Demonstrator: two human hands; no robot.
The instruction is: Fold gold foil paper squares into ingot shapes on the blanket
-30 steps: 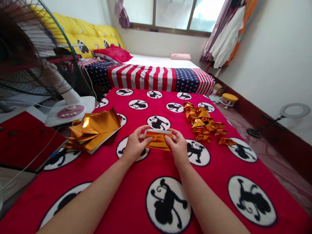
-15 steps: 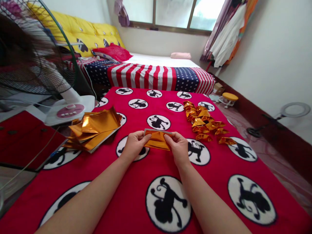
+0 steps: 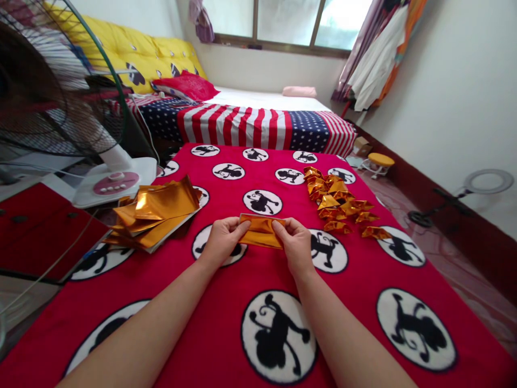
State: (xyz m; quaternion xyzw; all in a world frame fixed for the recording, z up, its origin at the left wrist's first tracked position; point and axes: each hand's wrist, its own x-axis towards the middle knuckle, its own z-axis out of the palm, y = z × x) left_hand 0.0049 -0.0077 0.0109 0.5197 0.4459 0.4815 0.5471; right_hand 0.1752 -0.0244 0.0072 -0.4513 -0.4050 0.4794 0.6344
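A partly folded sheet of gold foil paper (image 3: 262,233) is held level above the red cloth (image 3: 202,334) with its round monkey prints. My left hand (image 3: 223,237) pinches its left end, thumb on top. At the right end, my right hand (image 3: 296,242) grips it the same way. The fingers under the paper are hidden. To the left lies a loose stack of flat gold foil sheets (image 3: 161,207). Several folded gold foil ingots (image 3: 331,202) sit clustered on the right side of the cloth.
An electric fan (image 3: 117,180) stands at the left beside the foil stack. Past the cloth's far edge is a bed (image 3: 254,126) with a stars-and-stripes cover. A yellow stool (image 3: 381,160) and a ring light (image 3: 488,181) stand along the right wall.
The top edge of the foil paper has tilted slightly, showing less pale border and a flatter gold face. Both hands keep their grip in nearly the same place.
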